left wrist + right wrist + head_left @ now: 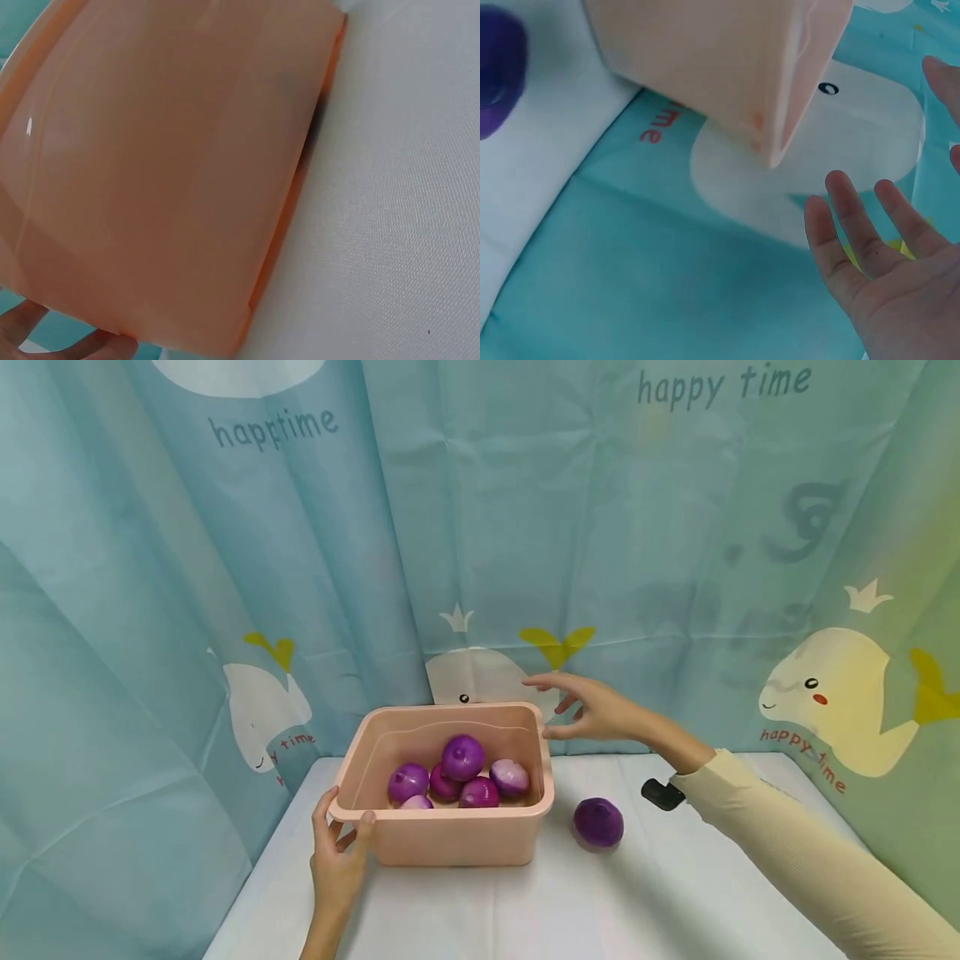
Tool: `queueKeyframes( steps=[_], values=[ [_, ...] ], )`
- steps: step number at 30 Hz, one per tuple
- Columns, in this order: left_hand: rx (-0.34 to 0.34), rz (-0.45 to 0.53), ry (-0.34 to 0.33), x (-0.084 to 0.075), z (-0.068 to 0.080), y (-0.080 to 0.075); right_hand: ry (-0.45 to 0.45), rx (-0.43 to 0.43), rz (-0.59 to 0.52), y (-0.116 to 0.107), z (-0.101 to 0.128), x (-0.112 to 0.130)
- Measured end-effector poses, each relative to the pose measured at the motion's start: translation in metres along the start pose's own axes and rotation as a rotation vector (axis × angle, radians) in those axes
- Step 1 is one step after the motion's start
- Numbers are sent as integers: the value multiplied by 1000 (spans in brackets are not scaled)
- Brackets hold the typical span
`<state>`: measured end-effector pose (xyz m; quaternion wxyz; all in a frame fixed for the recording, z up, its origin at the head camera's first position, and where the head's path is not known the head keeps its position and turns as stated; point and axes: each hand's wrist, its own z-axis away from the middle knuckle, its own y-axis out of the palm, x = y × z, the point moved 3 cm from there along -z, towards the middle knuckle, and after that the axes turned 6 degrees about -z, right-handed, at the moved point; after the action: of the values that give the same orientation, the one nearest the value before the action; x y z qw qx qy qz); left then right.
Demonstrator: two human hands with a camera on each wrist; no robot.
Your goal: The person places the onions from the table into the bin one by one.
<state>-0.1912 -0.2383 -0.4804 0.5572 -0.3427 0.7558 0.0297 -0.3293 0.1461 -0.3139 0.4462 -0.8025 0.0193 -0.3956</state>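
A pink plastic bin (453, 839) stands on the table with several purple onions (462, 757) inside, some showing paler sides. My left hand (337, 864) grips the bin's front left corner, thumb on the front and fingers round the left side. In the left wrist view, the bin's wall (157, 165) fills much of the picture, with fingertips at the lower left. Beside the bin's right back corner, my right hand (592, 706) is raised with nothing in it, its fingers spread in the right wrist view. Another purple onion (598, 822) lies on the table, right of the bin.
A white cloth covers the table (465, 914). Blue-green curtains (637, 527) printed with whales and lettering hang behind and at both sides. A black device (663, 794) sits at the right wrist, by the sleeve cuff.
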Motion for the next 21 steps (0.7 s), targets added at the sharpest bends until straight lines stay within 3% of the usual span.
queueKeyframes(
  steps=[8,21],
  values=[
    [-5,-6,-3,2,-1,1,30,-36,12,-12,35,-10],
    [-2,-13,-5,2,-1,1,75,-24,15,-11,62,-23]
  ],
)
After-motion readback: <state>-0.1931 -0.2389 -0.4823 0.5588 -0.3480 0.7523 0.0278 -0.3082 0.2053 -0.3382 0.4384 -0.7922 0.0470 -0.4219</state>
